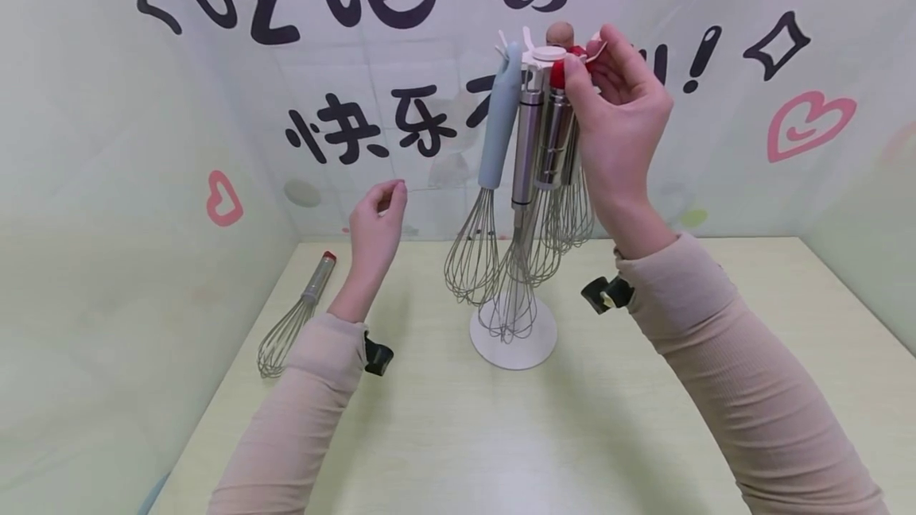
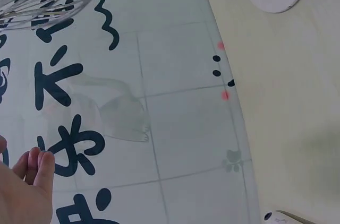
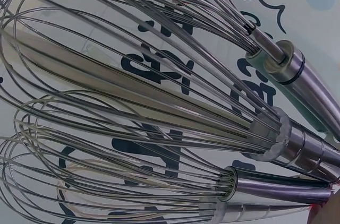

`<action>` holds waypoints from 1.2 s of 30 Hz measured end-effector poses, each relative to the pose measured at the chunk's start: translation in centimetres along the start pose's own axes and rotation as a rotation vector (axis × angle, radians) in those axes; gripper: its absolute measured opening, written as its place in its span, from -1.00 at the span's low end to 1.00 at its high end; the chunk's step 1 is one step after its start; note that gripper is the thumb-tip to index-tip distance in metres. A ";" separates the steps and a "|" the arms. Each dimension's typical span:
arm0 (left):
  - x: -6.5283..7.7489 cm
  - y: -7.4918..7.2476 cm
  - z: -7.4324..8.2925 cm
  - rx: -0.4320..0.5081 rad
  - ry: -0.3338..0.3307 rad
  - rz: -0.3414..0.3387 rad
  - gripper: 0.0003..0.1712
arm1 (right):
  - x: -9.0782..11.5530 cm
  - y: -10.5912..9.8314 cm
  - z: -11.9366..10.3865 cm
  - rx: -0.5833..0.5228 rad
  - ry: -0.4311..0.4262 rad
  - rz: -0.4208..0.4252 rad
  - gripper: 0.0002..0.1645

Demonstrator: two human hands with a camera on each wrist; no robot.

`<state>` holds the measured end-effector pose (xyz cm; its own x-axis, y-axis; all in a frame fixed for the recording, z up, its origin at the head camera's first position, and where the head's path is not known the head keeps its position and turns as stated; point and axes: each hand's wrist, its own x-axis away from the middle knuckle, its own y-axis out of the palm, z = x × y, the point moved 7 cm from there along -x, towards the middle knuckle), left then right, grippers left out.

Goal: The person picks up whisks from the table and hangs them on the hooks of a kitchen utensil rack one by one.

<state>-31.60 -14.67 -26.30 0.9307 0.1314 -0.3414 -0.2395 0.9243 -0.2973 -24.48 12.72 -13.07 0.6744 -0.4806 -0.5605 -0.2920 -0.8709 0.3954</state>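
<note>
At the top of a white rotating-style rack (image 1: 549, 54), my right hand (image 1: 621, 114) pinches the red-capped handle end of a steel whisk (image 1: 553, 137), close against a white hook. In the right wrist view this whisk (image 3: 276, 134) is large among the others, its handle end at the right edge. Beside it hang a blue-handled whisk (image 1: 501, 121) and a steel-handled whisk (image 1: 528, 149); more are partly hidden behind. My left hand (image 1: 377, 221) is raised left of the rack, fingers loosely curled and holding nothing, also seen low in the left wrist view.
Another red-capped whisk (image 1: 315, 280) lies at the table's left side. The rack's round white base (image 1: 514, 356) stands on the pale wooden table (image 1: 458, 443). Behind is a printed wall sheet (image 1: 429, 62) with dark lettering; further sheets flank both sides.
</note>
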 end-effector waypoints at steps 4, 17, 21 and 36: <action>-0.3 0.0 -1.1 -0.022 -0.042 0.004 -0.56 | -0.7 -0.2 0.4 -0.012 0.008 -0.009 -0.42; -0.6 -0.9 -4.8 -0.087 -0.137 0.018 -0.54 | -2.1 -0.6 1.1 -0.037 0.034 -0.032 -0.44; -0.5 -1.3 -5.8 -0.107 -0.164 0.031 -0.52 | -2.5 -0.7 1.2 -0.036 0.035 -0.046 -0.45; -0.4 -3.2 -9.2 -0.131 -0.224 0.029 -0.49 | -2.8 -1.1 1.4 -0.019 0.075 -0.079 -0.50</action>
<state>-33.71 -20.93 -33.43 0.9576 0.2465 -0.1493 -0.2868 0.8665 -0.4086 -26.95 14.85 -12.93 0.7436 -0.4011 -0.5349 -0.2237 -0.9032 0.3663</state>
